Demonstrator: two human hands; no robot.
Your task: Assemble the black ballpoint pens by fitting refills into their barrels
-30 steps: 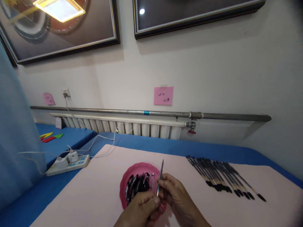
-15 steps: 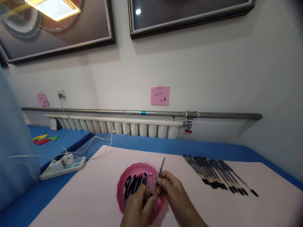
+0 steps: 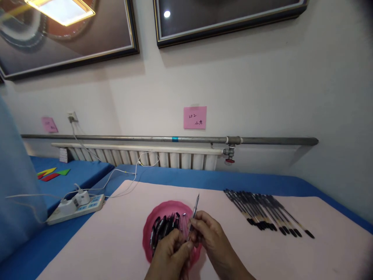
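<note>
The slim dark pen with a silver pointed tip stands almost upright, tip up, and leans a little to the right. Its lower part is pinched between the fingers of the right hand, and the left hand meets its lower end. Under both hands the round pink shallow dish lies flat on the pale pink mat. It holds a loose heap of small black pen caps with shiny clips. The caps lie in many directions, and the left hand partly hides them.
</note>
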